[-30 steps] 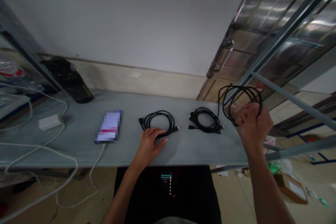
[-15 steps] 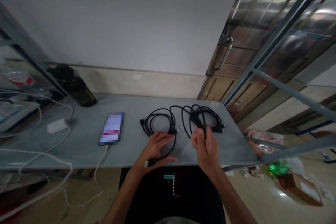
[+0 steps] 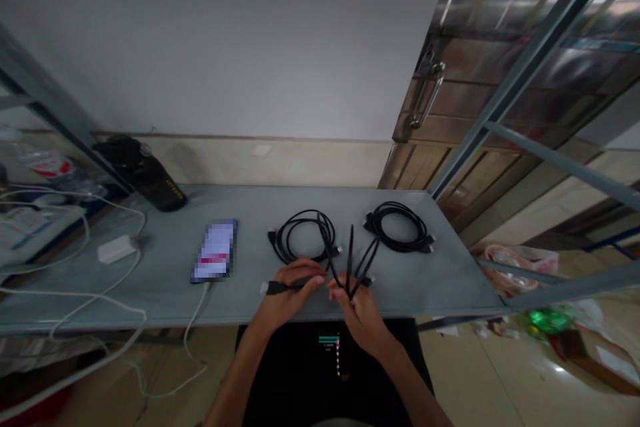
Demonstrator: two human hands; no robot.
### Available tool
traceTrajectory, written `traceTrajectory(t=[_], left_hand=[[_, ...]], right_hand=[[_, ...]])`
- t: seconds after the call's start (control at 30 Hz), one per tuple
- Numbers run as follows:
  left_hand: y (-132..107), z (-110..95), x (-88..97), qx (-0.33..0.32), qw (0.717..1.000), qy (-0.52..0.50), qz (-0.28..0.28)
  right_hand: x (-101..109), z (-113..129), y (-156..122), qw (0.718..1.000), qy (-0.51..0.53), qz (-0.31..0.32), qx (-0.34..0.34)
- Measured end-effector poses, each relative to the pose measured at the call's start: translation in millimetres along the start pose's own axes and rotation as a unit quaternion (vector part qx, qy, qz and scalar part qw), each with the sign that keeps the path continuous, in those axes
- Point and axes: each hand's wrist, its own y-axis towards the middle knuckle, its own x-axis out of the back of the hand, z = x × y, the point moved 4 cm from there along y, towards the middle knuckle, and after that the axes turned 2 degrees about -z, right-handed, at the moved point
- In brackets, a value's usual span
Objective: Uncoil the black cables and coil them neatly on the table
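Both hands meet at the front edge of the grey table point(image 3: 450, 273). My left hand point(image 3: 287, 297) is closed round the plug end of a black cable point(image 3: 350, 257). Close beside it, my right hand point(image 3: 357, 310) pinches several upright loops of that same cable. Two coiled black cables lie on the table behind: one coil point(image 3: 303, 237) just beyond my left hand, the other coil point(image 3: 400, 227) farther right.
A phone point(image 3: 215, 250) with a lit screen lies left of the coils, a white lead running from it over the front edge. A white charger block point(image 3: 115, 250), loose white wires and a dark bottle point(image 3: 150, 180) sit at the left. Metal frame bars point(image 3: 525, 60) rise on the right.
My right hand brought the cable from the right, high over the table's end, down to the front edge. My left hand left the table and took hold of the cable's end.
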Motion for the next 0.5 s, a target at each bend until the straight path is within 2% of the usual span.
traceTrajectory(t=[0.13, 0.27, 0.33, 0.4, 0.5], left_hand=[[0.9, -1.7, 5.2, 0.056, 0.997, -0.045, -0.007], [-1.7, 1.4, 11.2, 0.103, 0.993, -0.06, -0.018], [-4.3, 4.1, 14.6, 0.114, 0.99, -0.072, -0.048], [-7.6, 7.7, 18.4, 0.118, 0.982, -0.11, -0.099], [-14.0, 14.3, 26.8, 0.129, 0.944, -0.224, -0.204]], right_hand=[[-3.9, -1.7, -5.4, 1.0, 0.005, 0.017, 0.01], [7.9, -2.2, -11.0, 1.0, 0.01, -0.01, 0.026], [21.5, -5.3, -14.7, 0.999, -0.006, -0.044, 0.028], [42.4, -11.0, -19.5, 0.995, -0.027, -0.094, 0.009], [89.6, -21.0, -29.4, 0.977, -0.061, -0.196, -0.054]])
